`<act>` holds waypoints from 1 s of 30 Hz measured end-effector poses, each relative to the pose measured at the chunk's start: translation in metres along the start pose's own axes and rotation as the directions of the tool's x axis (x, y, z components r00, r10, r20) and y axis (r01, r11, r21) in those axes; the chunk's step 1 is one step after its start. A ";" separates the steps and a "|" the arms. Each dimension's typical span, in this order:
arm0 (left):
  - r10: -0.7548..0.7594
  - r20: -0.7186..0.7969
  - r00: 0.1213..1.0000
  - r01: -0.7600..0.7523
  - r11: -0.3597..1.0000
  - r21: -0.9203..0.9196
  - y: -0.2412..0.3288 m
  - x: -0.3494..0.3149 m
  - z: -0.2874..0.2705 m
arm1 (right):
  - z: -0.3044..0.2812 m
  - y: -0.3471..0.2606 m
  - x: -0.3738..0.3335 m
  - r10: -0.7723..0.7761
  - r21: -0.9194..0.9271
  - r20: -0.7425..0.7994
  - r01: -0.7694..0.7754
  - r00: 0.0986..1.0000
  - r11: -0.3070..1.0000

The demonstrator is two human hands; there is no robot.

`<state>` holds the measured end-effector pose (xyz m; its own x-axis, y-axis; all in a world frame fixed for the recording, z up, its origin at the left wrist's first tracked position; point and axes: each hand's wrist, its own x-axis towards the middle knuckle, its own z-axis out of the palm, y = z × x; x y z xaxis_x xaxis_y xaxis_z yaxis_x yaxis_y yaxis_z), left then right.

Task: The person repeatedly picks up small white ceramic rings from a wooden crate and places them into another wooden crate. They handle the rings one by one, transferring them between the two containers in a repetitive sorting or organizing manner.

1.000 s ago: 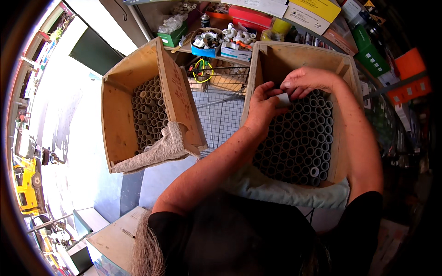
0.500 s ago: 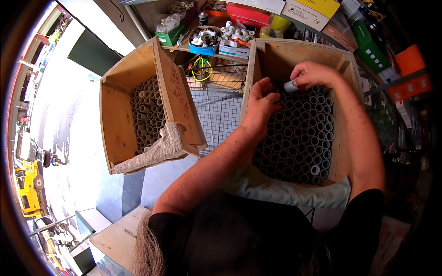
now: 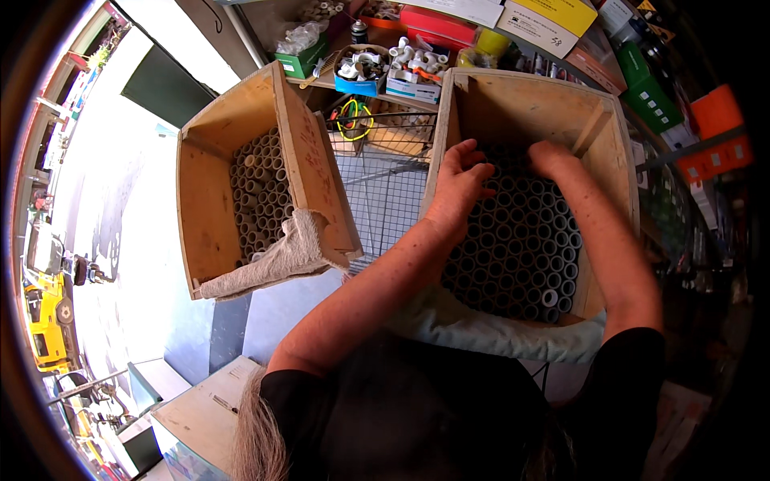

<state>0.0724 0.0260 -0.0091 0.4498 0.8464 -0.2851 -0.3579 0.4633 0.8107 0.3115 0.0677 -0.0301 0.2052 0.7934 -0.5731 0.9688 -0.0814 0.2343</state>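
Note:
Short grey plastic pipe pieces (image 3: 513, 240) stand on end, packed close together in the right wooden box (image 3: 603, 120). My right hand (image 3: 552, 159) reaches down toward the far end of that box, with its fingers hidden in shadow below the knuckles. Whether it holds a pipe piece does not show. Over the box's left side hovers my left hand (image 3: 463, 180), fingers apart and nothing in them. One paler, thicker-walled pipe piece (image 3: 549, 298) stands near the front of the pack. A second wooden box (image 3: 210, 160), on the left, holds more pipe pieces (image 3: 263, 184).
Cloths drape both front edges, a beige one (image 3: 281, 260) left and a pale green one (image 3: 497, 333) right. Between the boxes is a wire grid (image 3: 377, 188). Behind it, a shelf bears a blue carton (image 3: 361, 84) of white fittings and a spray can (image 3: 358, 32).
My right hand has lowered deeper into the right box, and the grey pipe piece it pinched is out of sight. My left hand stays nearly in place. The whole view has shifted slightly.

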 end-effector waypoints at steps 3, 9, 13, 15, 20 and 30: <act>-0.004 0.011 1.000 0.004 1.000 0.004 -0.001 0.001 -0.001 | -0.001 -0.001 -0.002 0.007 -0.006 0.004 -0.007 1.000 1.000; -0.019 0.002 1.000 0.019 1.000 -0.001 0.000 0.000 0.000 | 0.011 0.008 0.014 0.010 0.022 0.010 -0.010 1.000 1.000; -0.014 0.001 1.000 0.014 1.000 -0.003 -0.001 0.000 -0.002 | 0.016 0.009 0.019 0.022 0.008 -0.031 -0.022 0.999 1.000; -0.011 0.009 1.000 0.011 1.000 -0.006 -0.002 0.001 -0.002 | 0.016 0.007 0.016 0.028 -0.004 -0.039 -0.028 0.999 1.000; -0.013 0.006 1.000 0.013 1.000 -0.006 -0.002 0.000 -0.002 | 0.019 0.004 0.013 0.019 -0.023 -0.044 -0.020 0.999 1.000; -0.016 0.007 1.000 0.016 1.000 -0.004 -0.001 -0.001 0.000 | 0.011 0.003 0.009 0.043 -0.037 0.030 -0.042 0.999 0.998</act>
<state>0.0718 0.0248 -0.0097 0.4615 0.8369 -0.2945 -0.3537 0.4780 0.8040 0.3182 0.0678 -0.0433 0.2507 0.7708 -0.5857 0.9536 -0.0923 0.2867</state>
